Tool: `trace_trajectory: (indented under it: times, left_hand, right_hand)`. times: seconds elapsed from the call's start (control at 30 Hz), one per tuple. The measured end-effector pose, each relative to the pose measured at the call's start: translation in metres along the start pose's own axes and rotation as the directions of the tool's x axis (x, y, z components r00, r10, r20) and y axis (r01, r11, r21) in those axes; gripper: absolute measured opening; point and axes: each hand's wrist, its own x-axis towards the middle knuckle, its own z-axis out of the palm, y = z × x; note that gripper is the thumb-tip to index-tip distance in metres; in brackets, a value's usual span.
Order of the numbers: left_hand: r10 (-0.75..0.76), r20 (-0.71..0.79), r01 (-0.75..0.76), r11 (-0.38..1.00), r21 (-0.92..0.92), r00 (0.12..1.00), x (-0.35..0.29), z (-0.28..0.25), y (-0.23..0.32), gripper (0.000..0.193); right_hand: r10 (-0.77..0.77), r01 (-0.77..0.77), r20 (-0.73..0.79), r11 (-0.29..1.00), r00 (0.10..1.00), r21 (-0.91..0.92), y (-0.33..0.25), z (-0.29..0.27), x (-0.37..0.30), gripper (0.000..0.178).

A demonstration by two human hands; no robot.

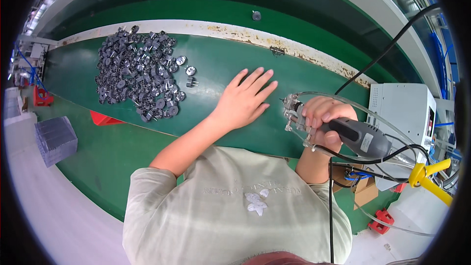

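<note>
A person's bare left hand (248, 97) is palm down, fingers spread, over a smooth dark-green tabletop (211, 51); whether the palm touches it is hard to tell. The bare right hand (325, 113) has its fingers curled around a grey-and-black handheld power tool (365, 140), held above the tabletop's right side and pointing left toward the spread hand. At left on the tabletop sits a heap of small dark-grey round parts with metal pins (135, 73). At far right stands a pale-grey boxy machine (400, 108).
</note>
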Motion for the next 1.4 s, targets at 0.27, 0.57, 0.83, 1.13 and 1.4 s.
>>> trace_trajectory:
  times: [0.27,0.57,0.83,1.13,1.4]
  left_hand:
    - [-0.108,0.044,0.114,0.982,-0.15,0.993,-0.017,-0.009,-0.032,0.072]
    - [-0.087,0.007,0.087,0.98,-0.181,0.996,0.034,-0.002,-0.008,0.046]
    - [-0.073,0.067,0.082,0.985,-0.15,0.995,0.041,0.009,0.005,0.034]
    - [0.067,0.107,-0.061,0.996,-0.06,0.992,0.035,0.005,0.008,0.037]
    - [0.059,0.032,-0.054,0.989,-0.138,0.998,0.023,0.007,0.008,0.031]
  right_hand:
    - [0.053,-0.057,-0.065,0.996,0.997,-0.071,-0.01,-0.009,-0.012,0.041]
    - [-0.01,0.01,-0.002,0.999,1.0,0.051,0.004,-0.014,-0.007,0.035]
    - [0.001,0.001,-0.044,0.999,0.999,0.033,-0.009,-0.02,-0.012,0.034]
    - [-0.028,0.029,0.028,0.999,0.999,-0.025,-0.009,-0.03,-0.007,0.036]
    - [0.031,-0.033,0.087,0.999,0.996,0.02,-0.014,-0.031,-0.01,0.034]
